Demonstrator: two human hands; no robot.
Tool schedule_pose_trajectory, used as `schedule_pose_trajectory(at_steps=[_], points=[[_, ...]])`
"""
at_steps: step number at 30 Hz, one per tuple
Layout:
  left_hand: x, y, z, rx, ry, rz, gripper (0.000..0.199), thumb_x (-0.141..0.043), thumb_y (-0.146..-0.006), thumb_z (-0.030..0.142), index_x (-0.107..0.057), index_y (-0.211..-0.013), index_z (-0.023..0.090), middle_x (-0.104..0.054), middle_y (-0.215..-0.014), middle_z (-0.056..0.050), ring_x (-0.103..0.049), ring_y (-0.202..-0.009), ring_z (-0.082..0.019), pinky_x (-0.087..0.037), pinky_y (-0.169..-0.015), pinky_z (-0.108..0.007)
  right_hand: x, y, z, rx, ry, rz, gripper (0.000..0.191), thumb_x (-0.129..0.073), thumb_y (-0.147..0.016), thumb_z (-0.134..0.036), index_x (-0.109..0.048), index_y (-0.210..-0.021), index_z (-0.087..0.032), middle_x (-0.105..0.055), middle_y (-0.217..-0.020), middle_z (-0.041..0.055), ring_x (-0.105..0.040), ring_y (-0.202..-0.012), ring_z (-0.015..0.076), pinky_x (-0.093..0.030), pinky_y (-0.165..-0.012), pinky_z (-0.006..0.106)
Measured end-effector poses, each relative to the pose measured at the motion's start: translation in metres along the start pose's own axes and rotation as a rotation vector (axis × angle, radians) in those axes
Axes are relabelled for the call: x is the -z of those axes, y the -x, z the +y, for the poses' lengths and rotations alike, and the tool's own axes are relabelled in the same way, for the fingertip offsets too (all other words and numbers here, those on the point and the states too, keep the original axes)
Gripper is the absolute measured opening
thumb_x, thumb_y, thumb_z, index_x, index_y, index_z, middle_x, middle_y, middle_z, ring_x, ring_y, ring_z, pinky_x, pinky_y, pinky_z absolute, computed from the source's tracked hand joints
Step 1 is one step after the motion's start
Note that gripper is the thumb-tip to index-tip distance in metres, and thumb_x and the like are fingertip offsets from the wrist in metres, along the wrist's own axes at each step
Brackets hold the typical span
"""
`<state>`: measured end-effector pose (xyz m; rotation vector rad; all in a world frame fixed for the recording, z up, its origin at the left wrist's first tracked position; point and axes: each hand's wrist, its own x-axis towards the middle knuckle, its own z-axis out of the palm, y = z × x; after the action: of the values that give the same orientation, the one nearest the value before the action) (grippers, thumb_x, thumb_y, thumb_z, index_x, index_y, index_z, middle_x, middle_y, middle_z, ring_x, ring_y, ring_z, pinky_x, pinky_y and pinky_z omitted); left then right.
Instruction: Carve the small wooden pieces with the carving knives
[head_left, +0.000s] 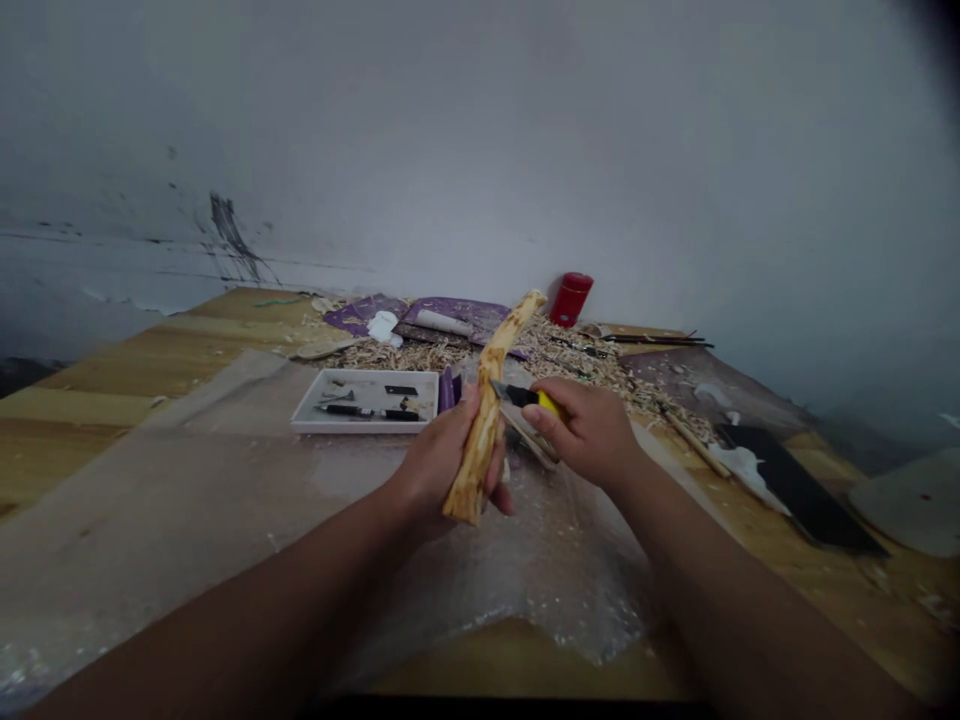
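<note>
Head view: the left hand point(442, 465) is closed around the lower part of a peeled wooden branch point(486, 415), whose long axis tilts up and away toward the far edge of the desk point(97, 400). The right hand point(581, 430), just beside it and curled shut, grips a yellow-handled utility knife point(538, 400), its blade point(501, 390) pointing left, with the tip close to the branch. Nothing stands between them. Beyond lie a white tray point(330, 425) of carving tools point(367, 411), wood shavings point(585, 360) and a red canister point(570, 298); bubble wrap point(480, 590) covers the near desk.
</note>
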<state>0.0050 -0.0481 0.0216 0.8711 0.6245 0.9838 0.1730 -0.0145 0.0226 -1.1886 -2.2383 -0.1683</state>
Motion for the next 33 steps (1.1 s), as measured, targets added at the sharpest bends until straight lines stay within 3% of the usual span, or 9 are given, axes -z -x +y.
schedule_pose_trajectory(at_steps=[6, 23, 25, 30, 33], points=[[0.005, -0.001, 0.002, 0.018, -0.008, 0.056, 0.054, -0.022, -0.085, 0.051, -0.046, -0.054, 0.015, -0.041, -0.034, 0.002, -0.036, -0.024, -0.008, -0.044, -0.036, -0.028, 0.004, 0.002, -0.013, 0.086, -0.015, -0.091, 0.042, -0.033, -0.084, -0.052, -0.056, -0.076, -0.018, -0.059, -0.067, 0.0020, -0.053, -0.061, 0.0136, -0.032, -0.056, 0.023], [-0.003, 0.003, 0.006, 0.047, 0.114, 0.012, 0.051, -0.017, -0.088, 0.045, -0.045, -0.058, 0.015, -0.040, -0.034, 0.003, -0.034, -0.026, -0.007, -0.044, -0.035, -0.025, -0.001, 0.000, -0.009, 0.049, 0.014, -0.040, 0.037, -0.037, -0.083, -0.049, -0.059, -0.081, -0.019, -0.063, -0.072, 0.0024, -0.057, -0.068, 0.0152, -0.033, -0.057, 0.024], [-0.005, 0.005, 0.002, 0.043, 0.096, -0.019, 0.052, -0.016, -0.088, 0.046, -0.044, -0.057, 0.015, -0.040, -0.034, 0.003, -0.034, -0.026, -0.007, -0.044, -0.035, -0.025, 0.000, -0.002, 0.000, -0.017, 0.037, -0.001, 0.038, -0.037, -0.083, -0.049, -0.059, -0.081, -0.019, -0.062, -0.071, 0.0020, -0.056, -0.064, 0.0150, -0.032, -0.054, 0.024], [-0.004, 0.005, -0.004, 0.008, -0.004, -0.094, 0.050, -0.021, -0.086, 0.048, -0.044, -0.058, 0.015, -0.042, -0.035, 0.003, -0.036, -0.026, -0.008, -0.046, -0.038, -0.029, 0.004, -0.003, 0.027, -0.182, -0.065, 0.265, 0.036, -0.040, -0.083, -0.048, -0.059, -0.084, -0.017, -0.058, -0.066, 0.0016, -0.052, -0.060, 0.0141, -0.033, -0.054, 0.023], [0.000, 0.003, -0.003, -0.012, -0.039, -0.105, 0.050, -0.022, -0.085, 0.051, -0.044, -0.059, 0.015, -0.042, -0.036, 0.003, -0.037, -0.027, -0.008, -0.047, -0.043, -0.031, 0.002, -0.002, 0.029, -0.200, -0.181, 0.276, 0.035, -0.038, -0.085, -0.046, -0.058, -0.084, -0.017, -0.051, -0.060, -0.0010, -0.048, -0.055, 0.0125, -0.032, -0.052, 0.023]])
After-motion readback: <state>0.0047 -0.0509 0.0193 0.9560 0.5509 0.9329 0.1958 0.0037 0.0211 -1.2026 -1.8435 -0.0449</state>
